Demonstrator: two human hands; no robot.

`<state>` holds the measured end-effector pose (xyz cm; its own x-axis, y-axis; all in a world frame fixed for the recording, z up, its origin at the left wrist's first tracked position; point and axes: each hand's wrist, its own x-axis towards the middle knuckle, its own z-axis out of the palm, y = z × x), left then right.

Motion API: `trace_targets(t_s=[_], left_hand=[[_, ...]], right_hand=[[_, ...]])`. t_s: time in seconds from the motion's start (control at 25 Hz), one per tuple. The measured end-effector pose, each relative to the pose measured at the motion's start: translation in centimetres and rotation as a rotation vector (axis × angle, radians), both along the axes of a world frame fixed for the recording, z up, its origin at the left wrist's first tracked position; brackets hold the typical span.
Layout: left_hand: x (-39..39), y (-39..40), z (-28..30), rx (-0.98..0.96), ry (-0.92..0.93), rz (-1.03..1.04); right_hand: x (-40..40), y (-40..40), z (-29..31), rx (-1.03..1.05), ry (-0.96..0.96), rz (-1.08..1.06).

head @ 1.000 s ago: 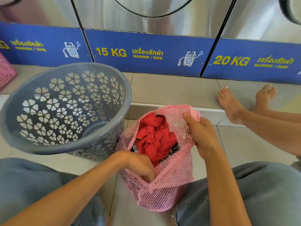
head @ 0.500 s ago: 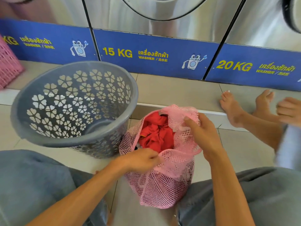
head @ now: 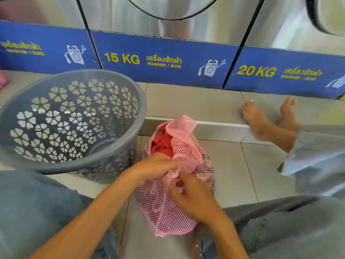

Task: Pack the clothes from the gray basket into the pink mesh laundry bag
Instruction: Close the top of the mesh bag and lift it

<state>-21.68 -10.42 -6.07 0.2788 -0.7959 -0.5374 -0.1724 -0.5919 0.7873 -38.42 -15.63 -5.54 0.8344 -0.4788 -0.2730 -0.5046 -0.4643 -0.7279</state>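
pink mesh bag (head: 164, 212) mouth apparently pinched by both hands.

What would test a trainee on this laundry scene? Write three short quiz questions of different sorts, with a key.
1. True or false: the gray basket still holds clothes.
2. Multiple choice: the red garment lies A) in the basket, B) inside the pink mesh laundry bag, C) on the floor tiles.
3. Short answer: which hands grip the bag's mesh near its mouth?

Key:
1. False; no clothes show inside it.
2. B.
3. Both: the left hand and the right hand pinch the gathered mesh.
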Motion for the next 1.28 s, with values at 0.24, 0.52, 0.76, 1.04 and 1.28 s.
trace_targets(t_s=[0.24,0.52,0.76,1.04,1.28], left_hand=[[0.7,0.6,-0.3,0.003,-0.084,0.01],[-0.4,2.5,1.3,-0.107,-0.523,0.079],[-1.4,2.8,-1.4,-0.174,-0.397,-0.079],[-0.6,3.2,-1.0,-0.194,-0.183,0.012],[-0.2,3.5,-1.2,-0.217,-0.043,0.082]], right_hand=[[0.4,-0.1,-0.6,0.056,-0.092,-0.071],[0.1,-0.5,-2.4,-0.054,-0.148,-0.31],[0.5,-0.2,-2.7,-0.034,-0.131,-0.283],[0.3,-0.2,-2.7,-0.007,-0.116,-0.275],[0.7,0.0,-1.9,0.016,-0.158,-0.19]])
